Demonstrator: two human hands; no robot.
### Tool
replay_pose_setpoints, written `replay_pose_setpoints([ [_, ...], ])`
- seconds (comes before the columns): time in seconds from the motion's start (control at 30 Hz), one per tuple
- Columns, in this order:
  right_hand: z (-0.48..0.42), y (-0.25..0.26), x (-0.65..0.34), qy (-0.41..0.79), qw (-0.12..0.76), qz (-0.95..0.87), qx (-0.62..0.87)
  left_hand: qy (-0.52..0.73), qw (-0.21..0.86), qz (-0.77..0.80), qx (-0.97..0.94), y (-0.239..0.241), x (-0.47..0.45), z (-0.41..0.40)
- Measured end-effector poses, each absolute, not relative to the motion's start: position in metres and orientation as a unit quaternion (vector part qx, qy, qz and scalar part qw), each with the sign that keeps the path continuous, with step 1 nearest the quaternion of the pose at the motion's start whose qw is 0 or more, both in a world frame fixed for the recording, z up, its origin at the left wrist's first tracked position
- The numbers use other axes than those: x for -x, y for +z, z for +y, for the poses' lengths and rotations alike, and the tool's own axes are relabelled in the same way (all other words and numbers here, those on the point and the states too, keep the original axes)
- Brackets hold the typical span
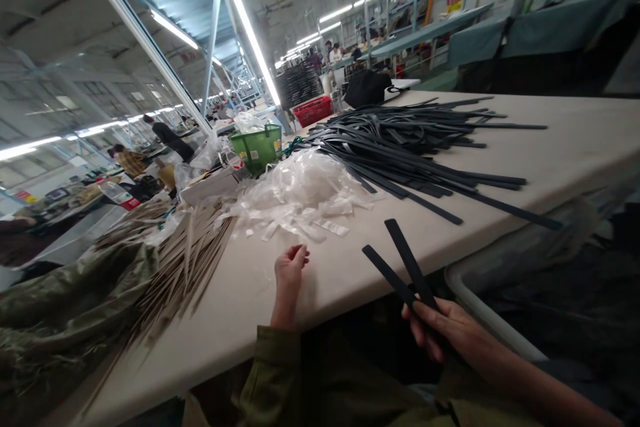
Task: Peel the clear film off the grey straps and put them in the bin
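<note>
- Two black strips (406, 253): you hold them in your right hand (445, 337), just off the near edge of the table (575, 140), low and right of centre.
- Grip: the right hand is clenched on the strips' lower ends, fingers wrapped over them. The free ends fan apart in a narrow V, pointing up and left over the table edge.
- The strips are flat, matte and round-tipped. Only your hand touches them. I can't tell if the tips touch the tabletop.
- Left hand (291, 271): it rests on the table to the left of the strips and well apart from them. The fingers are loosely curled inward, not clenched, with nothing seen in them. Olive sleeve (270, 373) at your wrist.
- Just beyond the left hand: a heap of clear plastic bags (300, 190), with a few small white pieces loose at its near edge.
- Right of the heap, further back: a big pile of black strips (415, 147) of the same kind spreads across the table, some ends reaching toward the near right edge.
- Left of your left hand: a stack of tan strips (185, 260) fans along the table, partly on camouflage cloth (60, 320).
- Far end of the table: green basket (257, 147), red basket (313, 109) and black bag (367, 88).
- Other people are at benches far left, well apart from you.
</note>
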State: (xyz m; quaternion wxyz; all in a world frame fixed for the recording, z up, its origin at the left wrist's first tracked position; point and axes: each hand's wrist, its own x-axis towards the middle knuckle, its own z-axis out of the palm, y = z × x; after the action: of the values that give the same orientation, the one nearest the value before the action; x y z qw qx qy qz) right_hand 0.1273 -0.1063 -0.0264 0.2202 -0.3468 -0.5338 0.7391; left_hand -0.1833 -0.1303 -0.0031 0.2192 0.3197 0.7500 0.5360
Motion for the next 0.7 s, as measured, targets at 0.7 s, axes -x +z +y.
replay_pose_setpoints([
  [0.7,-0.036,0.014,-0.047,0.712,0.211,-0.634,0.218,0.648,0.548,0.512,-0.132,-0.025,0.057,-0.177],
])
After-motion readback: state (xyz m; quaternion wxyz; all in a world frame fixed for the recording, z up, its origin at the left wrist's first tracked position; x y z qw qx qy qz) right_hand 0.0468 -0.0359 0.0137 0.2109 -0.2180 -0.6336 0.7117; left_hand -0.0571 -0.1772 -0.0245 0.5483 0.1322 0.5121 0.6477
